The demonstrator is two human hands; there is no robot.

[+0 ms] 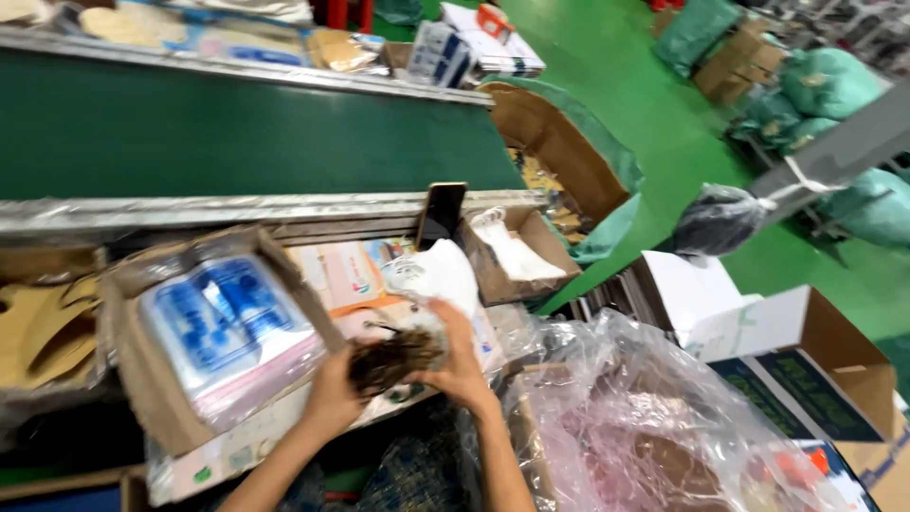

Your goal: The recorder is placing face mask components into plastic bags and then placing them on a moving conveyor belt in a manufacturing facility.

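Your left hand [334,396] and right hand [462,365] meet near the middle of the table, fingers closed from both sides on one dark tuft [391,358] with a white bag [438,273] just behind it; the tuft looks not yet bagged, though blur keeps that a judgement. To the left sits one open carton [133,374] of blue-and-white packs [220,318], too blurred to count, one phone [441,213] leans at the far rail, and one small box [517,251] stands right of it

Motion blur smears the dark brown bundle [393,360] between both hands; its kind stays unclear.
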